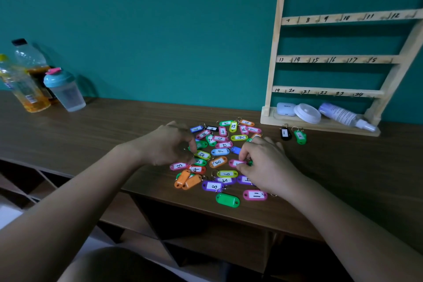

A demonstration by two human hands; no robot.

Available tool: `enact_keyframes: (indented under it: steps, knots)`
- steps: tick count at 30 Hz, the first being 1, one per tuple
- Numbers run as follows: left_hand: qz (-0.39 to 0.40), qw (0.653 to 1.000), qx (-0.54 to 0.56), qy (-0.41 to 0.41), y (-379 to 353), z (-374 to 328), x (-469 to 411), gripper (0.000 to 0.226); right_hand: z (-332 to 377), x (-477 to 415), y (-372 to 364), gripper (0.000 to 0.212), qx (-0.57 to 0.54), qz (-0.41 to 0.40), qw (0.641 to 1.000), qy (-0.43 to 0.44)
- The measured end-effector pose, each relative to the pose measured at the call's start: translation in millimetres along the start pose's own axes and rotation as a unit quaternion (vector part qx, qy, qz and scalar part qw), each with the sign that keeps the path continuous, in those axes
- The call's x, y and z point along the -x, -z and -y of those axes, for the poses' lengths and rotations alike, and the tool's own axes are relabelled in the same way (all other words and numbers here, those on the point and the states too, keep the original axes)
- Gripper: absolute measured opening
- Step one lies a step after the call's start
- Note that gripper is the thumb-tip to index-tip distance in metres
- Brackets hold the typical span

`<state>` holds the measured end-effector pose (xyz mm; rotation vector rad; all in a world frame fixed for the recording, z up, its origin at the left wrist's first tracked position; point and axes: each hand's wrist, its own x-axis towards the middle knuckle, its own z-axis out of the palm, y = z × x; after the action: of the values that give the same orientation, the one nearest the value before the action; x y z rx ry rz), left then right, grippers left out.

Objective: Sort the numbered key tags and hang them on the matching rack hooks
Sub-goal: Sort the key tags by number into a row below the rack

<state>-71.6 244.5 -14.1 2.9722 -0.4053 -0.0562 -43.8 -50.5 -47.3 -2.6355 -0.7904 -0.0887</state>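
The key tags lie in a loose heap on the table, between the two hands. The left hand curls over the heap's left edge, fingertips down among the tags; whether it grips one I cannot tell. The right hand pinches a pink tag at the heap's right edge. A black tag and a green tag lie apart, far right, just beside the rack.

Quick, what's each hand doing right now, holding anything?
Left hand: fingers curled over the tag pile, grip cannot be told.
Right hand: pinching the pink tag.
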Motion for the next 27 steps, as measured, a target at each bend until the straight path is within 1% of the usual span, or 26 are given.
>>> enact_keyframes:
  steps: [2, 7, 10, 13, 16, 19, 23, 25, 27]
  knots:
    - [0.008, 1.000, -0.007, -0.007, -4, 1, -1, 0.036, 0, 0, 1, 0.013, 0.003, 0.003, 1.000, -0.004]
    - [-0.005, 1.000, -0.002, -0.021, -6, -4, -3, 0.021, 0, 1, 3, 0.011, 0.001, 0.011, 1.000, -0.007]
    - [-0.001, 1.000, 0.008, -0.012, -6, -7, -5, 0.018, 1, 1, 4, 0.012, -0.001, 0.012, 1.000, -0.008]
    - [-0.015, 1.000, 0.008, 0.005, -6, -9, -5, 0.018, 1, 0, 4, 0.014, -0.007, 0.007, 1.000, -0.005]
    - [-0.056, 0.997, 0.054, 0.015, 0, -15, -5, 0.014, 0, 1, 3, 0.015, -0.022, -0.001, 1.000, 0.006]
    - [-0.085, 0.991, 0.101, -0.004, 6, -27, -5, 0.012, -3, 1, 2, 0.013, -0.045, -0.027, 0.998, 0.022]
    - [-0.090, 0.979, 0.184, -0.017, 8, -47, -10, 0.011, -13, -1, 9, 0.016, -0.107, -0.062, 0.992, 0.036]
    - [-0.087, 0.970, 0.227, -0.015, 8, -58, -15, 0.007, -20, -2, 17, 0.016, -0.164, -0.061, 0.984, 0.037]
    - [-0.085, 0.964, 0.251, -0.020, 6, -68, -21, 0.008, -26, 0, 27, 0.016, -0.197, -0.066, 0.977, 0.037]
